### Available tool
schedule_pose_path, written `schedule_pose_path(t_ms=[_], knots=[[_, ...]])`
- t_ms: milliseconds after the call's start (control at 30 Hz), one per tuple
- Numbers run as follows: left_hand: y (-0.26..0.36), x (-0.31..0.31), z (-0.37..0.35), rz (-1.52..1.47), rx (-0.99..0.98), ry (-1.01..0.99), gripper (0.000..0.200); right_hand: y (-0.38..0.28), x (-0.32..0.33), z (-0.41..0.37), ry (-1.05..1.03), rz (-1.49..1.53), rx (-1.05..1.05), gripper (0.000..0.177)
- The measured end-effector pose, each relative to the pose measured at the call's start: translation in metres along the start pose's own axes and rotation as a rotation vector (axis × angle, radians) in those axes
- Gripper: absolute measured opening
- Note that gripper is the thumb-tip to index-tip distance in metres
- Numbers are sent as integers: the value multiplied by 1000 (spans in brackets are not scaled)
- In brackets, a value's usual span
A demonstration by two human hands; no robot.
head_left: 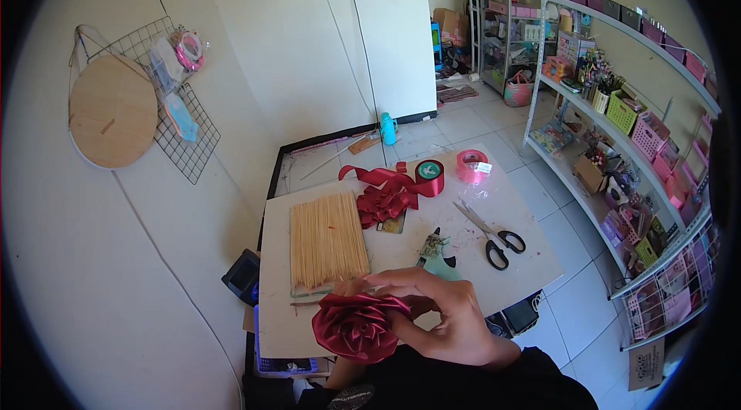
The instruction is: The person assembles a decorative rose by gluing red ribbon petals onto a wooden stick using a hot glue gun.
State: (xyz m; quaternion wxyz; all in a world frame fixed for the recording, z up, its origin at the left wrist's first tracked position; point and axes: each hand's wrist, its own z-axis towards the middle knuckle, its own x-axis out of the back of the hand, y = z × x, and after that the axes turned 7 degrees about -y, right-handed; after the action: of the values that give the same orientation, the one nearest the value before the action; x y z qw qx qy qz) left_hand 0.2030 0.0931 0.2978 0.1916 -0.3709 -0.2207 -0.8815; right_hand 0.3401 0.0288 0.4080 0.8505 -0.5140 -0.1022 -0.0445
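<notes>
A dark red satin ribbon rose [359,326] is held up close at the near edge of the table. My right hand [440,313] pinches its right side, the thumb on the outer petals and the fingers arched over the top. Below the flower, part of my left hand and wrist [346,373] shows; its fingers are hidden by the rose. Just beyond the flower lies a wide bundle of thin wooden sticks [328,240]. Loose red ribbon [386,205] trails from a ribbon roll [430,177]. A glue gun [438,255] rests beyond my right hand, with black-handled scissors [492,236] to its right.
A pink tape roll [472,166] sits at the white table's [509,194] far right. A turquoise bottle [388,129] stands on the floor behind. Metal shelves [610,124] with baskets line the right. A round board [113,110] and wire grid [189,136] hang on the left wall.
</notes>
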Motion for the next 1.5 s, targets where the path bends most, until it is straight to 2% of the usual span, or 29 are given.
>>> schedule_pose_path(t_ms=[200,433,600,767,1233,1500], knots=[[0,-5,4,-188,38,16,55,1,0,1,-11,26,19,53],[-1,-8,7,-441,121,42,55,0,0,3,3,17,-37,53],[-1,-11,11,-636,175,53,54,2,-3,5,43,152,-134,53],[0,-12,12,-772,219,58,54,4,-2,5,62,153,-144,51],[1,-11,15,-996,293,74,53,6,-3,5,56,131,-178,55],[2,-12,16,-1059,311,73,53,9,-4,3,97,91,-109,57]])
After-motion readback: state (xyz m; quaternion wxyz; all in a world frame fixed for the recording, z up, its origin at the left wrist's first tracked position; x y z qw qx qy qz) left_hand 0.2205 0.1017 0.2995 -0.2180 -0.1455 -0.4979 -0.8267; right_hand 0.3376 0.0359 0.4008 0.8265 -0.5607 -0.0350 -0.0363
